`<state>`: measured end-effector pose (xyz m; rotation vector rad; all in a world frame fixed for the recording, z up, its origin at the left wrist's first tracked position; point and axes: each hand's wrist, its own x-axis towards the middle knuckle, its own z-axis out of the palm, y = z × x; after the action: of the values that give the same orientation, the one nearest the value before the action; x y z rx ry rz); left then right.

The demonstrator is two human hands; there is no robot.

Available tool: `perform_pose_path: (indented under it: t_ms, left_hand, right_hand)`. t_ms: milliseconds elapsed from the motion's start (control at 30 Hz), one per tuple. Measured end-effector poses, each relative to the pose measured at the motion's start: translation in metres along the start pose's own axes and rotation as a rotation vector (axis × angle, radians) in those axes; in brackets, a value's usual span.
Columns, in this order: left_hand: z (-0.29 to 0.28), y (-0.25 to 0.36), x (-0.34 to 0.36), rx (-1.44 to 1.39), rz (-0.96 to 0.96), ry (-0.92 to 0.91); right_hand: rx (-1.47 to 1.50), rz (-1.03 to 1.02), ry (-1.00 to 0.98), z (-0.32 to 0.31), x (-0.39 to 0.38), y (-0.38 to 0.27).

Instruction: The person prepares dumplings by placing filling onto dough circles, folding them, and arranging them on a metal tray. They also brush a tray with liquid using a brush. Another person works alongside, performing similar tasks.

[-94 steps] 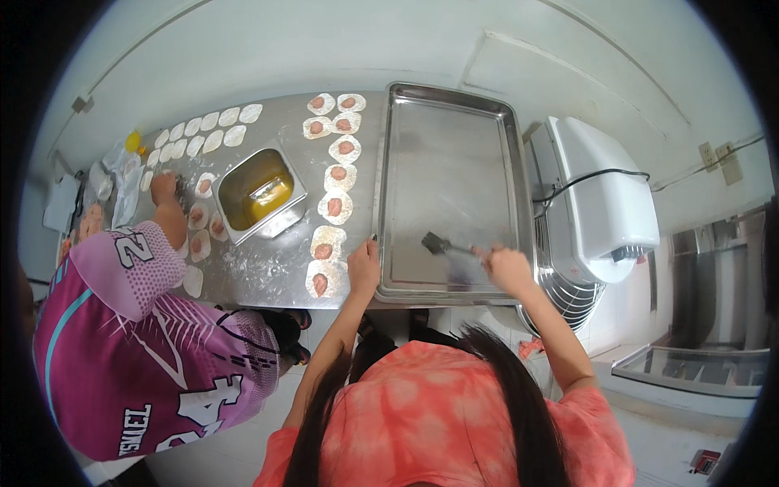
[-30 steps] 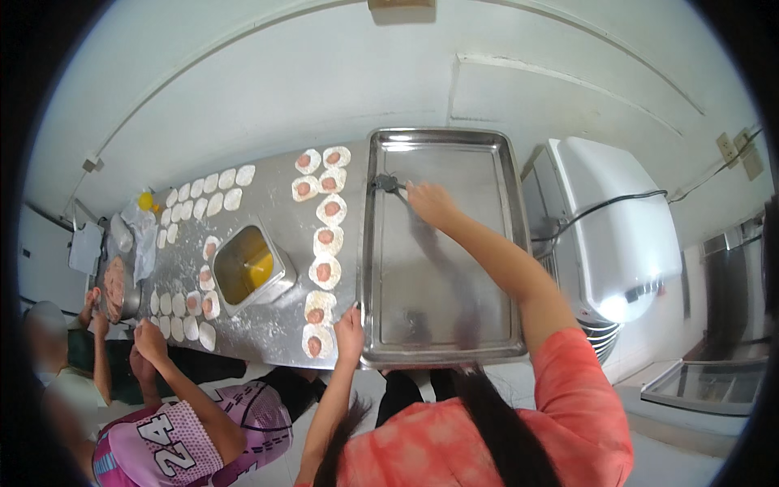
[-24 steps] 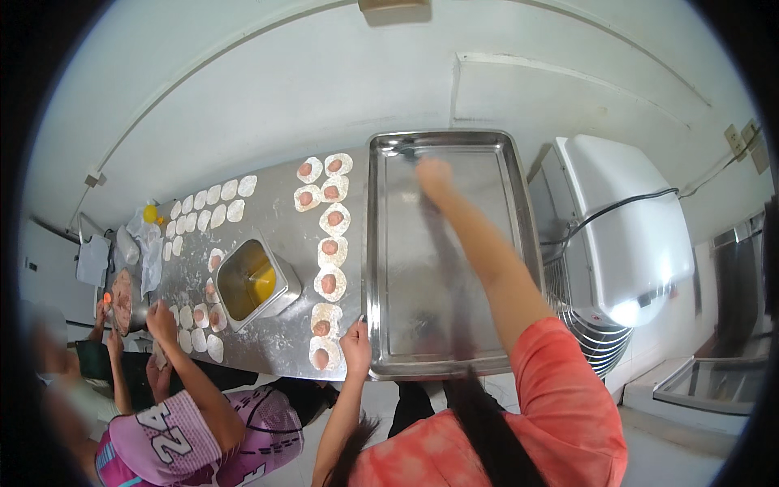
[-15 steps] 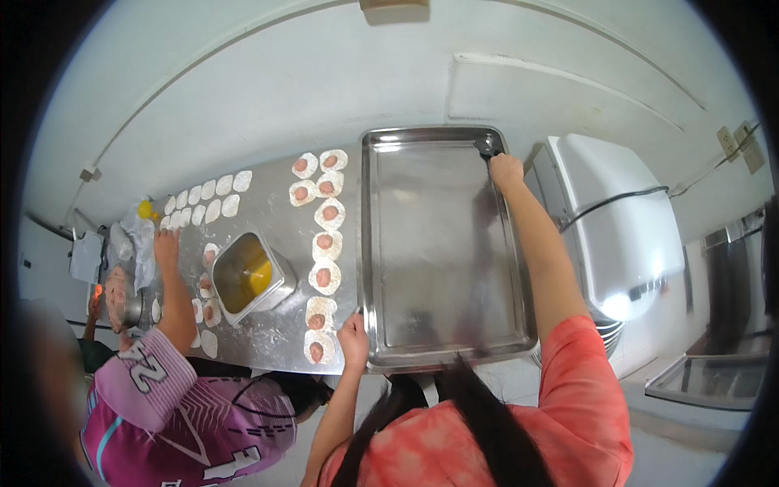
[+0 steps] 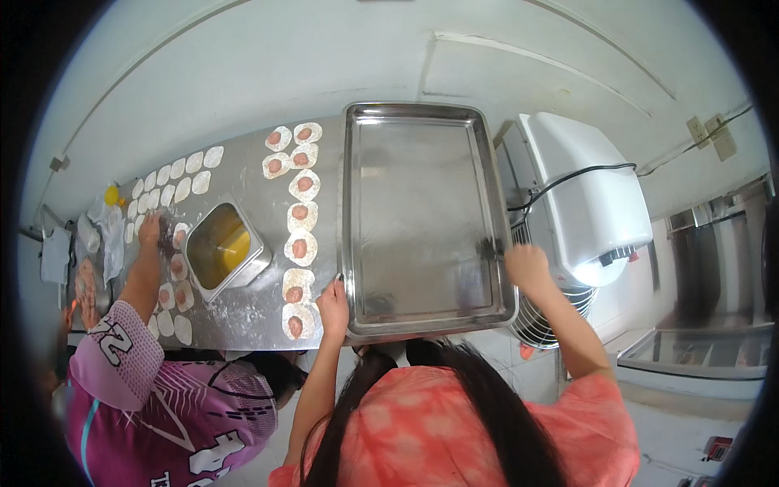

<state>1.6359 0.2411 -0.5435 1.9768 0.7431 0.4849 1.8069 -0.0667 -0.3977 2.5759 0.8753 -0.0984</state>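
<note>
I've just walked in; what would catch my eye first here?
Probably the big metal tray in the middle, with the right hand holding a dark brush at its right side and the left hand at its left edge. Left of it runs a column of dough rounds topped with pink filling, then a deep metal container with yellow liquid.

L hand (image 5: 332, 305) curled, R hand (image 5: 527, 270) clenched, both fwd.
</note>
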Motion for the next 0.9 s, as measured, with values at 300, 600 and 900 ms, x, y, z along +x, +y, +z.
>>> perform_pose_path:
  t_ms: [300,600,900]
  left_hand:
    - [-0.002,0.008,0.000,-0.024,-0.121,-0.061]
    - [-0.007,0.002,-0.002,-0.004,-0.081,-0.013]
    - [-0.005,0.005,-0.001,-0.009,-0.068,-0.048]
  right_hand:
    - [0.025,0.225,0.329,0.027,0.245,0.052]
    - [0.173,0.103,0.248,0.007,0.241,-0.017]
    - [0.205,-0.065,0.209,0.007,0.198,-0.034]
